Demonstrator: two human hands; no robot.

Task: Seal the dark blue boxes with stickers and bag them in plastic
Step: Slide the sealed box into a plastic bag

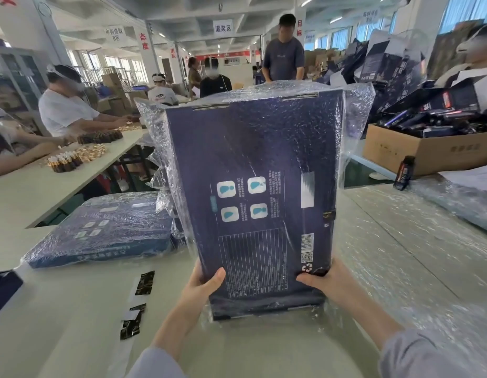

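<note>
A large dark blue box (pixel 253 165) stands upright in front of me, its printed back facing me, inside a clear plastic bag (pixel 354 110) whose loose end sticks up past the top. My left hand (pixel 203 285) grips the box's lower left corner, thumb on the face. At the lower right corner my right hand (pixel 322 279) grips it the same way. The box's bottom edge sits near the white table (pixel 73 309). A strip of black stickers (pixel 140 301) lies on the table to the left.
A bagged dark blue box (pixel 100 230) lies flat at left, with more bagged boxes behind the held one. Bubble-wrap sheets (pixel 417 255) cover the table at right. A cardboard carton (pixel 433 148) of dark items and a small black bottle (pixel 404 171) stand beyond. Several people work at the left table.
</note>
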